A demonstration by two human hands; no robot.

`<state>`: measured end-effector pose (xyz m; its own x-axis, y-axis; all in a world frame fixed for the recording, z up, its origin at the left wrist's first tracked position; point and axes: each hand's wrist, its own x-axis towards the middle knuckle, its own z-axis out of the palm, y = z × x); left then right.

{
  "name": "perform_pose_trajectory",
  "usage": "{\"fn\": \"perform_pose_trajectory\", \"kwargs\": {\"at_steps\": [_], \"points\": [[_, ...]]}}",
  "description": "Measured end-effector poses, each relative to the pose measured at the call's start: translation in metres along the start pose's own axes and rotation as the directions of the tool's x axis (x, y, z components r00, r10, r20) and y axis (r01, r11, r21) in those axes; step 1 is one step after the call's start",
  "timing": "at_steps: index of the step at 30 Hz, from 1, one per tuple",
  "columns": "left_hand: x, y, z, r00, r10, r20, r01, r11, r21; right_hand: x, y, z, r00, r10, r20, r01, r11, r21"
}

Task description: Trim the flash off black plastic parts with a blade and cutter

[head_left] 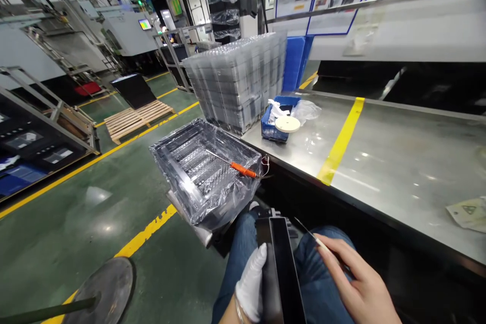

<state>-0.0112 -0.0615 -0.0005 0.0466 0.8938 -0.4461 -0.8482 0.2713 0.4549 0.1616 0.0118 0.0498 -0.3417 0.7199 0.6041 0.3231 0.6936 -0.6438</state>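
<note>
My left hand (251, 283), in a white glove, grips a flat black rectangular part (283, 258) that stands on edge over my lap. My right hand (359, 283) is bare and pinches a thin metal pick (308, 233) whose tip points toward the top of the black part. Just ahead of my knees sits a crate lined with clear plastic film (207, 174), with a tool with an orange handle (243, 169) lying across its right rim.
A steel workbench (398, 162) with a yellow stripe runs to my right. On it stand a tall stack of clear plastic trays (239, 81), a blue basket (274, 130) with a white disc, and a paper label (469, 211). A wooden pallet (136, 119) lies on the green floor.
</note>
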Motion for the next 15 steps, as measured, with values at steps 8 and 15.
{"fn": "perform_pose_trajectory", "kwargs": {"at_steps": [8, 15], "points": [[0.011, -0.004, 0.022, 0.985, -0.02, 0.173, 0.034, 0.996, -0.081, 0.012, -0.012, 0.017, 0.999, -0.042, -0.001, 0.042, 0.989, 0.144], [0.007, 0.015, 0.032, 0.909, -0.29, 0.299, 0.33, 0.94, -0.09, 0.028, -0.025, -0.012, 0.935, -0.027, 0.353, -0.037, 0.984, 0.175]]}}
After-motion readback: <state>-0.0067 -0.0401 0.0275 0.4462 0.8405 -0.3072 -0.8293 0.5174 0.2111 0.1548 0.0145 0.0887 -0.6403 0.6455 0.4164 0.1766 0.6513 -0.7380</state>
